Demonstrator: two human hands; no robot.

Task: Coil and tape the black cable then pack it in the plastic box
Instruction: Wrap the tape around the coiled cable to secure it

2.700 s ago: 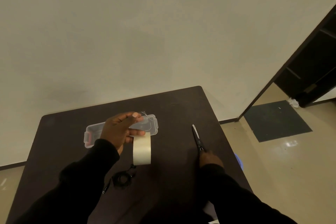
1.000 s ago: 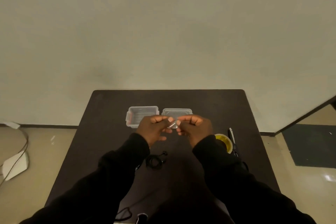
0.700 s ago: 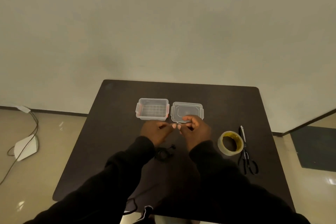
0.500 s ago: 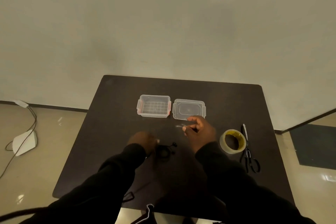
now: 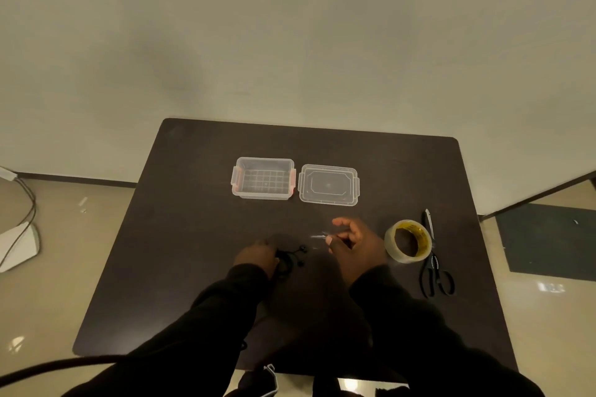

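Note:
A small coil of black cable (image 5: pixel 288 259) lies on the dark table (image 5: pixel 193 235), with two little plugs sticking out to its right. My left hand (image 5: pixel 258 256) rests on the coil's left side with fingers closed on it. My right hand (image 5: pixel 353 243) hovers just right of the coil and pinches a short clear strip of tape (image 5: pixel 319 236) between thumb and fingers. The open clear plastic box (image 5: pixel 263 178) with red latches stands farther back, and its lid (image 5: pixel 328 184) lies flat beside it on the right.
A roll of clear tape (image 5: pixel 408 241) with a yellow core sits right of my right hand. Black scissors (image 5: pixel 433 261) lie just beyond it near the table's right edge. A white device with a cord (image 5: pixel 17 242) is on the floor at left.
My hands separated from holding the tape strip together. The left hand dropped down onto the cable coil, while the right hand kept the strip and stayed near the middle.

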